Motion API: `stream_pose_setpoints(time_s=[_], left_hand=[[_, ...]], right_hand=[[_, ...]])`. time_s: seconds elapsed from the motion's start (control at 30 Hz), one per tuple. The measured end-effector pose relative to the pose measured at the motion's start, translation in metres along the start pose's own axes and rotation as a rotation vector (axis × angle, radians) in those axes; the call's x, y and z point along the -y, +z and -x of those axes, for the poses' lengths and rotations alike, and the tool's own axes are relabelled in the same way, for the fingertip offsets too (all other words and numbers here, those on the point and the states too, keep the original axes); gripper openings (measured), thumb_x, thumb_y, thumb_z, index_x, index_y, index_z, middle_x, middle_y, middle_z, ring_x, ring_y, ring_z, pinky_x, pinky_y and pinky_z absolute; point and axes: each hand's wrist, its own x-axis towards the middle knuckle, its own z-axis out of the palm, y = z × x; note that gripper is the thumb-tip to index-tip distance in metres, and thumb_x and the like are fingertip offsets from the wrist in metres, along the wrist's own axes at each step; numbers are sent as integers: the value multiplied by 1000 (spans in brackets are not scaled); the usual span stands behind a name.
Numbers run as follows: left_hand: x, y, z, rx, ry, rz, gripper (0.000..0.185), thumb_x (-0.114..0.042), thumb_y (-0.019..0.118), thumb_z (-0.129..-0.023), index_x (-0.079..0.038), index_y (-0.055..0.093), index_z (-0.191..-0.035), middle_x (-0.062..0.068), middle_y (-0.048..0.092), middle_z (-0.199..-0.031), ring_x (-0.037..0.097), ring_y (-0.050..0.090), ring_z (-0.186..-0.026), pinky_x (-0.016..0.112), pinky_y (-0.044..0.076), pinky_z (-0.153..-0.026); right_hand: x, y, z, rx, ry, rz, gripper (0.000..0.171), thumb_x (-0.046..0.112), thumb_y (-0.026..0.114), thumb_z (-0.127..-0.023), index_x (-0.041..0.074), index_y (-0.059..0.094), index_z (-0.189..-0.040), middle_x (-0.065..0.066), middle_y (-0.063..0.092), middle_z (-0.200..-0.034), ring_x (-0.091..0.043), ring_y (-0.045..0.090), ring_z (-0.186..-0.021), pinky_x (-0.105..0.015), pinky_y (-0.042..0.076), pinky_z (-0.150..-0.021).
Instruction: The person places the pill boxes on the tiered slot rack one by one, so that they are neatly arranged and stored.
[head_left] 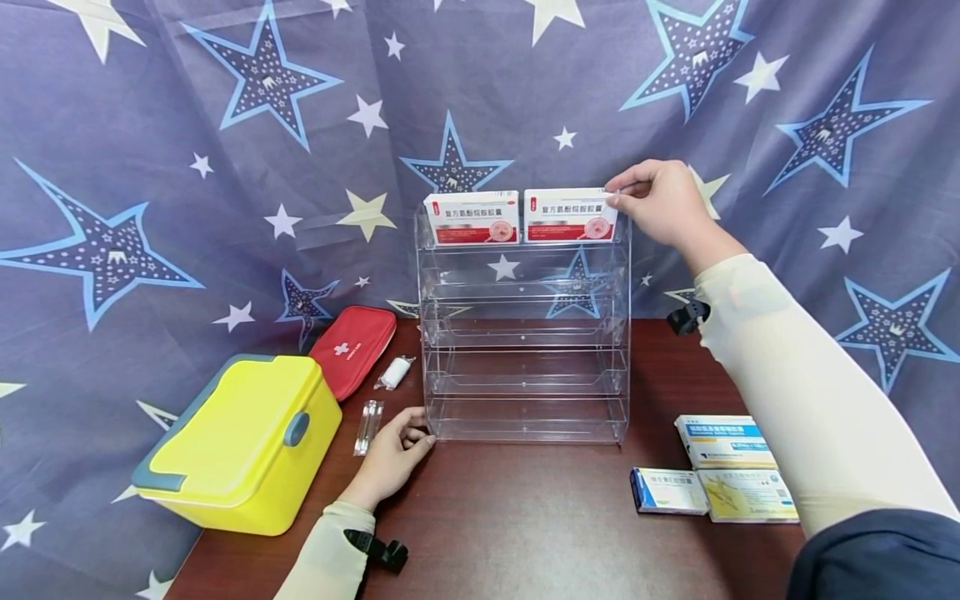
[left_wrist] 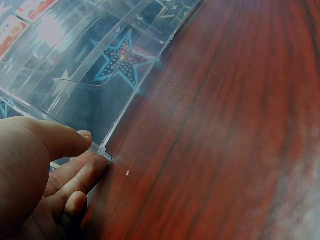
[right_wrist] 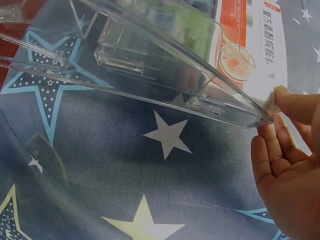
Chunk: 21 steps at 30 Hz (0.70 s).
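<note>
A clear acrylic tiered rack [head_left: 522,337] stands upright on the table. Two white-and-red medicine boxes, the left box [head_left: 472,218] and the right box [head_left: 564,217], sit side by side on its top tier. My right hand [head_left: 663,204] pinches the right box at its upper right corner, thumb in front. In the right wrist view, the fingers [right_wrist: 272,145] are beside the rack's upper side corner. Low down, my left hand [head_left: 393,454] grips the rack's bottom left corner. The left wrist view shows the thumb [left_wrist: 70,142] over that clear edge and fingers beneath.
A yellow lidded case [head_left: 247,442], a red first-aid pouch [head_left: 351,350], a wrapped white roll [head_left: 394,372] and a clear packet [head_left: 368,427] lie left. On the right are a blue-white box [head_left: 723,442], a smaller box [head_left: 670,490] and a yellow-white box [head_left: 746,496]. A star-patterned curtain [head_left: 517,83] hangs behind.
</note>
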Motion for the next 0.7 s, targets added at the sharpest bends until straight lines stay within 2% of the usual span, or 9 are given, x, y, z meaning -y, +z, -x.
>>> stream_pose_setpoints(time_s=[0.2,0.37,0.43,0.6,0.63,0.7], left_hand=[[0,1,0,-1,-3,2,39,-8,78,-95,-8,65,-132,5,69,-108,16,68,-95,28,52,-81],[-1,0,2,-3,1,8,39,-8,77,-95,-8,65,-132,6,69,-109,18,68,-96,27,52,-80],[-6,0,3,-4,-3,10,39,-6,77,-95,-6,65,-132,8,69,-109,20,68,-96,28,52,-80],[-7,0,1,6,-8,11,40,-5,77,-95,-7,65,-133,9,68,-110,20,68,-97,28,51,-81],[-2,0,0,9,-4,11,40,-7,77,-95,-9,65,-133,7,68,-110,18,68,-96,27,51,-81],[-2,0,0,8,-6,12,40,-6,77,-95,-9,65,-133,7,68,-110,18,67,-96,27,51,-80]], right_hand=[[0,1,1,-3,-8,-2,21,19,77,-96,5,80,-112,-12,72,-108,-7,64,-86,-18,45,-73],[-1,3,1,-3,-11,-8,20,19,77,-96,4,80,-110,-12,72,-106,-7,64,-85,-18,45,-72],[-2,2,1,0,-8,-12,21,19,78,-96,5,79,-111,-12,74,-105,-7,64,-84,-18,45,-72],[-1,-4,2,11,1,-23,23,22,78,-96,6,78,-114,-12,76,-105,-5,66,-84,-18,46,-73],[-1,-6,3,11,1,-26,24,22,78,-96,7,78,-115,-13,76,-106,-5,66,-84,-18,46,-73],[-2,-11,6,9,1,-35,25,21,78,-96,6,77,-116,-12,77,-106,-3,67,-84,-18,47,-73]])
